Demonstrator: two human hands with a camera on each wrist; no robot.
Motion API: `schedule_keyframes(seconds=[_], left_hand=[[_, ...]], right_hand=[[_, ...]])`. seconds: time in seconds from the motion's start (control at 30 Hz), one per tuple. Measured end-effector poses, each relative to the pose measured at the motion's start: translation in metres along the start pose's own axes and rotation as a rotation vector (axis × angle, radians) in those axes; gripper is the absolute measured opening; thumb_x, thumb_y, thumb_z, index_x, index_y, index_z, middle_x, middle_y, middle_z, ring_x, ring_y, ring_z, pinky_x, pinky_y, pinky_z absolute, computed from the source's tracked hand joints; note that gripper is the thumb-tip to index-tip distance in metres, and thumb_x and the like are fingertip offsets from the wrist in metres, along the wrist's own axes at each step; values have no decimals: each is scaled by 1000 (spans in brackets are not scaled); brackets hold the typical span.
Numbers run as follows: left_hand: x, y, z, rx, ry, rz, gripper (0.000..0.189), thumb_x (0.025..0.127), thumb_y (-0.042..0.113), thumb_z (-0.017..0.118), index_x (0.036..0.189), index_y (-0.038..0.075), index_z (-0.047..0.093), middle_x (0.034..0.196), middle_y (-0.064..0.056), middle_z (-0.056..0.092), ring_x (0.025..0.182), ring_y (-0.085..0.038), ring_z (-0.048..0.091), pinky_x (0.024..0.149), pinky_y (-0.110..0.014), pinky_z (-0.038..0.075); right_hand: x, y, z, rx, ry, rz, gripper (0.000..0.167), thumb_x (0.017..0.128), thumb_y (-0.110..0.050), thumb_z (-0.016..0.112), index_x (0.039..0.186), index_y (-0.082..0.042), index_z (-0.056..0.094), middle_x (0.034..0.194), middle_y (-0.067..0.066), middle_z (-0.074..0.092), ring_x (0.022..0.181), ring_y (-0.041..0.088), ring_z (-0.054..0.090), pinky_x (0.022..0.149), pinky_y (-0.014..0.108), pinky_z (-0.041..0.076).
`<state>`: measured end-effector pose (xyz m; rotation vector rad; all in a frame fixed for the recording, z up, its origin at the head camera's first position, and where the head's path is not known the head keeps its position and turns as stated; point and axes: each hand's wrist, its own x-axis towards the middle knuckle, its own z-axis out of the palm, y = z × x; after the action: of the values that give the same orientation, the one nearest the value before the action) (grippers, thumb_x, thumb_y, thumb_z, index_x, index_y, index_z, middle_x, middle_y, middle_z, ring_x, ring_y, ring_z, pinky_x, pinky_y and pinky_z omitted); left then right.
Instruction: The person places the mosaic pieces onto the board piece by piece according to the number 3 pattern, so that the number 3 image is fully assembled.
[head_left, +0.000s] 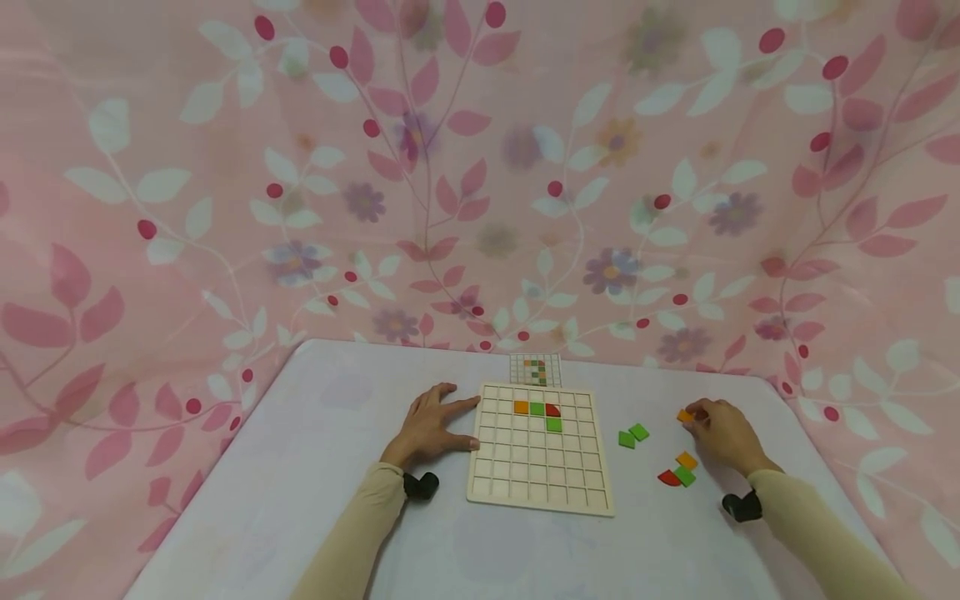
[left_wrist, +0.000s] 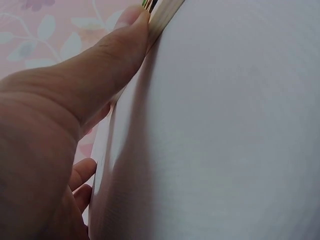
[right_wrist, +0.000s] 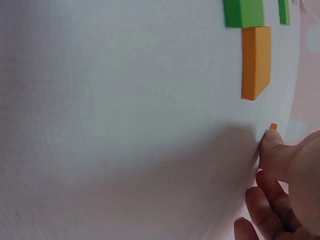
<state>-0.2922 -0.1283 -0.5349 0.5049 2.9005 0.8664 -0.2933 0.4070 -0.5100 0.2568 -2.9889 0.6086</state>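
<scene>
A: How might the person do this step well?

B: The gridded board [head_left: 517, 467] is best kept from sliding. The left hand [head_left: 430, 425], fingers spread, braces its left edge with the thumb and grips nothing. The right hand [head_left: 726, 433], well apart on the other side, has thumb and finger closed in a narrow pinch on an orange tile [head_left: 683, 416]; whether that tile is off the cloth cannot be told. A light hold by its edges should let it settle flat in a cell

A: And what else is around, or in the way?

B: A floral curtain [head_left: 480, 275] hangs behind the white table [head_left: 337, 417]. Just beyond the board lies a small pattern card [head_left: 536, 371], worth a glance for placement. Four tiles sit on the board: orange [head_left: 521, 407], green [head_left: 537, 409] and red [head_left: 552, 411] in a row, another green [head_left: 553, 425] below the red. Two loose green tiles [head_left: 627, 439] lie between board and right hand, so passing above them seems wise. Nearer the person are a second orange tile [head_left: 686, 460], a third loose green [head_left: 685, 476] and a red quarter-round [head_left: 668, 478]
</scene>
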Motion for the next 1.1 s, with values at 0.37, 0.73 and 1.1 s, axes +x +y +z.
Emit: schedule_keyframes(seconds=[0.37,0.73,1.1], left_hand=[[1,0,2,13,-8,-13,82,83,58,86,156,38,54,170,-14,31,155,-46,28,128,-64,16],[-1,2,-1,25,-1,3,81,84,58,85,156,36,55,169,-15,32,155,-46,28,127,-66,18],[0,1,0,38,1,18,81,85,59,84,157,35,54,168,-15,34,155,-44,29,127,-66,18]], right_hand=[[-1,-1,3,1,11,10,23,98,-5,71,112,12,67,101,25,70,90,39,67,87,61,58],[0,0,-1,16,-23,54,24,99,-8,71,112,13,67,100,24,70,86,33,65,83,58,59],[-2,0,-1,58,-84,32,26,102,-12,69,113,12,65,100,20,71,85,28,62,85,57,58]])
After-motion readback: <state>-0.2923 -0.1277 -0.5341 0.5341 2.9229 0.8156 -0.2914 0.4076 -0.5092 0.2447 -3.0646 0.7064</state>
